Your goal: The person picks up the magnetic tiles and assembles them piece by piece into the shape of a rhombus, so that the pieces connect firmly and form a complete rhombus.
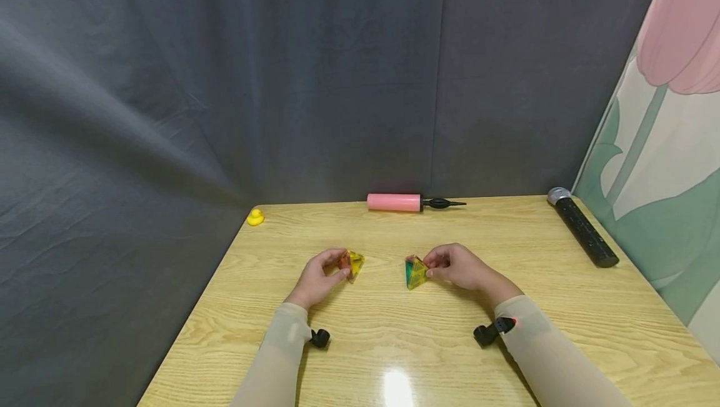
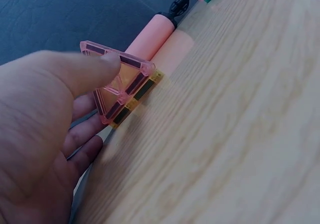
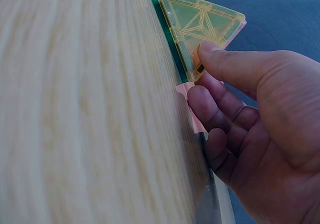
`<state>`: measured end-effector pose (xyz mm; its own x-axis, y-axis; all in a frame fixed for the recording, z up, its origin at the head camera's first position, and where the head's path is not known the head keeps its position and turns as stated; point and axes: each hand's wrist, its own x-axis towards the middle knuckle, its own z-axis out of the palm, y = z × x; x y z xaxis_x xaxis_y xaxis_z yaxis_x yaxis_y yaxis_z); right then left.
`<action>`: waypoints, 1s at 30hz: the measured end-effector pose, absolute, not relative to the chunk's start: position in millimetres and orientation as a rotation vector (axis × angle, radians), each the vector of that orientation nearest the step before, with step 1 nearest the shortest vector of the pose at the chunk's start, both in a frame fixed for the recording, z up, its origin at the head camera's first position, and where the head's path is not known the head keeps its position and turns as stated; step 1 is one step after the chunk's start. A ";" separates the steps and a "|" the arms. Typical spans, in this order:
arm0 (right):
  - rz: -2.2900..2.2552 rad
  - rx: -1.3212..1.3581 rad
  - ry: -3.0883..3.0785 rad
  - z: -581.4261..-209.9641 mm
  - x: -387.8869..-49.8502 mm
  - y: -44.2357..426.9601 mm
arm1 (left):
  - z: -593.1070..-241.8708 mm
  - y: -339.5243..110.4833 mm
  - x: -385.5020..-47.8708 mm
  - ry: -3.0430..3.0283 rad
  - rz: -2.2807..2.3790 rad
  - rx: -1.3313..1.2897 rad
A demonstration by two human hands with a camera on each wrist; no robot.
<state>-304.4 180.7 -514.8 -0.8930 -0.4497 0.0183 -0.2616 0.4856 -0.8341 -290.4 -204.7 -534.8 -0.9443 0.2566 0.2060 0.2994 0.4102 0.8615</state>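
Observation:
My left hand (image 1: 317, 279) pinches a small cluster of translucent triangular magnetic tiles (image 1: 355, 261) between thumb and fingers. A pink tile (image 2: 130, 75) faces its thumb, and a yellow tile (image 2: 144, 91) joins it low against the wood. To the right, my right hand (image 1: 458, 266) pinches a pyramid-like set of magnetic tiles (image 1: 417, 274). Its thumb lies on a yellow tile (image 3: 210, 24); a green tile (image 3: 172, 44) stands beside that, and a bit of pink shows behind. The two clusters are apart. In both wrist views some fingertips are hidden behind the tiles.
A pink hand pump (image 1: 394, 202) with a black nozzle lies at the table's back edge. The back left corner holds a yellow toy duck (image 1: 255, 217). A black microphone (image 1: 582, 227) lies along the right edge. A dark curtain (image 1: 337, 82) hangs behind the wooden table (image 1: 360, 344).

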 end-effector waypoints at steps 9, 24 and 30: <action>-1.369 -0.631 2.521 -517.2 -306.1 181.7 | -535.7 -204.6 -290.2 -2.631 -1.539 -0.522; -1.353 -0.635 2.532 -518.4 -306.9 181.3 | -533.7 -193.9 -286.8 -2.665 -1.468 -0.564; -1.320 -0.634 2.553 -517.7 -306.4 180.9 | -531.9 -188.3 -285.2 -2.684 -1.471 -0.555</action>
<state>-306.4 180.9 -517.7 -0.8885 -0.4584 0.0203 -0.2815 0.5095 -0.8131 -285.2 -188.3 -531.9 -0.9359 0.2934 0.1952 0.3224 0.4894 0.8103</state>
